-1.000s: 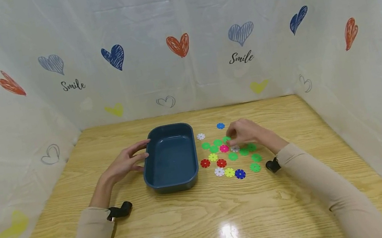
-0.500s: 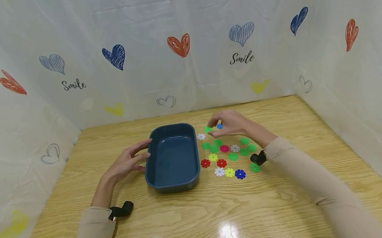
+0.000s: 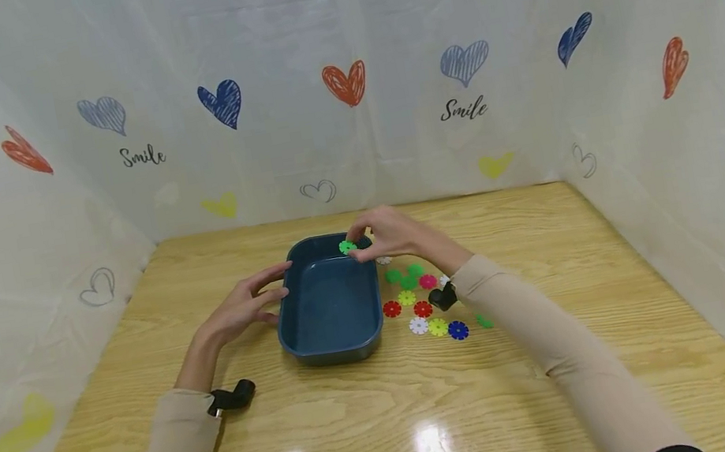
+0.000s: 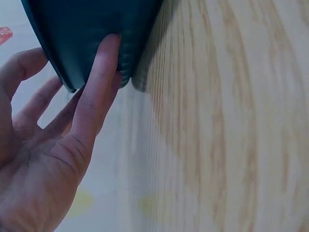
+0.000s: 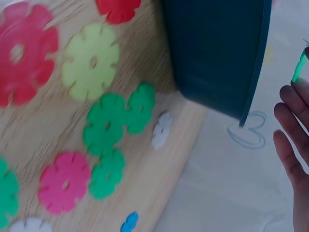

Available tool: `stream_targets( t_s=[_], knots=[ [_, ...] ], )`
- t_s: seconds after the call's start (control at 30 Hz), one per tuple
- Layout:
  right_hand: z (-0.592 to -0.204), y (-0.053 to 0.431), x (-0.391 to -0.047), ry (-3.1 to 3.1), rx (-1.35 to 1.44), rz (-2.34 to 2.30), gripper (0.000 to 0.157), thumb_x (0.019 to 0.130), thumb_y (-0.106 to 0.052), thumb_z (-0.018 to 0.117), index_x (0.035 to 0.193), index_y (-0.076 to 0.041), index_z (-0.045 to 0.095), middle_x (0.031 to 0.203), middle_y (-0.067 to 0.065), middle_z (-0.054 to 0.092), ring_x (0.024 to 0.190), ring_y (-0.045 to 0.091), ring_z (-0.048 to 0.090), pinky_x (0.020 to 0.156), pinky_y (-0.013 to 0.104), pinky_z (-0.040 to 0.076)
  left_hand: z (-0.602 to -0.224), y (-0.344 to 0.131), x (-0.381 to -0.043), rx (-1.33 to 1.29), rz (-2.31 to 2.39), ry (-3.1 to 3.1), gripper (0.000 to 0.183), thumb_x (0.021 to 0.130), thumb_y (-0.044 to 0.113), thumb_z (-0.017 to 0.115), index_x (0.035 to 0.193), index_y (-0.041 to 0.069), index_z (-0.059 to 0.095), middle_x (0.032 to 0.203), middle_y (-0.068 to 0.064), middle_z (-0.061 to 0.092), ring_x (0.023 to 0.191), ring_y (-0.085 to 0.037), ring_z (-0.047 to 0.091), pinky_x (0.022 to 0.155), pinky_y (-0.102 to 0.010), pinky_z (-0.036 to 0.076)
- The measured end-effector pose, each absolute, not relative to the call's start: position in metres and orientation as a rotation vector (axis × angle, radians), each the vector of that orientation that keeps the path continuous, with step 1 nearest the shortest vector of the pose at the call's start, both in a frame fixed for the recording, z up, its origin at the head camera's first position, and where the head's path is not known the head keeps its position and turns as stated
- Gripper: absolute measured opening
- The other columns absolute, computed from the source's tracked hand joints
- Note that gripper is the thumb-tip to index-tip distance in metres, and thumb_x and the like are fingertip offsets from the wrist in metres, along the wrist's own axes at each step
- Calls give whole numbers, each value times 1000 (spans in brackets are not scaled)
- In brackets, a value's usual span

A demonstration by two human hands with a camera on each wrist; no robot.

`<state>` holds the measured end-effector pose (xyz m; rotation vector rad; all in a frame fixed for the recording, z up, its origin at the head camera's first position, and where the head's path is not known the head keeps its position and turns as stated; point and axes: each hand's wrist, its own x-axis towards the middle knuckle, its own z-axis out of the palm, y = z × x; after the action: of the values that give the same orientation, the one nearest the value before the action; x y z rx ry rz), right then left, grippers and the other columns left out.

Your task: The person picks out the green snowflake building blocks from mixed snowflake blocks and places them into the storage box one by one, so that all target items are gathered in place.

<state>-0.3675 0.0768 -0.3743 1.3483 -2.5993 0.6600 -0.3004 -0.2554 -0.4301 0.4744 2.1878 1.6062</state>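
Observation:
A dark blue-green rectangular tub (image 3: 329, 307) stands on the wooden table, with nothing seen inside it. My left hand (image 3: 245, 307) rests against its left wall, fingers fairly straight and spread; the left wrist view has the fingers (image 4: 99, 82) touching the outer side and rim. Over the tub's far right corner, my right hand (image 3: 387, 234) pinches a green notched plastic disc (image 3: 348, 247) between thumb and fingertips. At the edge of the right wrist view the same disc shows edge-on above the tub's rim.
Several flower-like notched discs lie right of the tub: red (image 3: 392, 309), yellow (image 3: 438, 327), dark blue (image 3: 458, 330), pink (image 3: 428, 281), white (image 3: 418, 325) and green. A light blue disc (image 5: 129, 222) lies farther back. A white curtain with printed hearts (image 3: 345, 85) surrounds the table.
My right hand has picked a green disc from the pile and carried it left, past the light blue disc, to above the tub. The left hand has stayed at the tub's side.

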Motion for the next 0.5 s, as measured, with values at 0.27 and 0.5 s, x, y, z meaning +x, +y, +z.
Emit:
stream_targets(
  t_s=[0.27, 0.5],
  knots=[
    [-382, 50, -375, -2601, 1416, 654, 28, 83, -35, 75, 101, -13, 77, 97, 0, 75, 89, 11, 69, 83, 25, 56, -428, -251, -299, 470, 1598, 2187, 60, 99, 29, 60, 153, 25, 35, 162, -6, 24, 140, -37, 36, 79, -42, 60],
    [-388, 37, -381, -2657, 1420, 676, 29, 84, -37, 73, 100, -14, 77, 93, -1, 75, 83, 8, 67, 77, 22, 55, -426, -249, -298, 499, 1592, 2188, 59, 100, 29, 58, 153, 22, 34, 163, -9, 23, 140, -39, 35, 80, -43, 60]
  ],
)
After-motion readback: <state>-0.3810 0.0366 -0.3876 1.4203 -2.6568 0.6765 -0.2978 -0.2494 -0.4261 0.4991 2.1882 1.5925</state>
